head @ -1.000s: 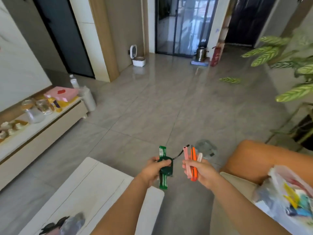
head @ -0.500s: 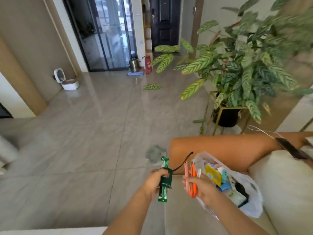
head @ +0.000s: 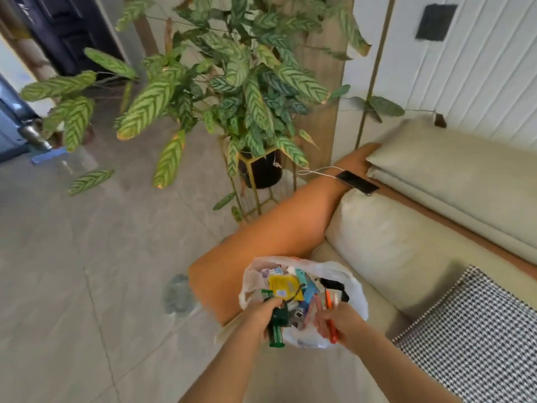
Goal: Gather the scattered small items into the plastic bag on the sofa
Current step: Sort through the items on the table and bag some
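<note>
Over the open plastic bag [head: 356,289] on the sofa [head: 406,245], our left hand [head: 263,315] grips a green packet [head: 276,334]; our right hand [head: 338,324] holds orange pens [head: 331,318].

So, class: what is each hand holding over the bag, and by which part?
Left hand grips a green packet around its middle. Right hand grips an orange pen near its lower end.
</note>
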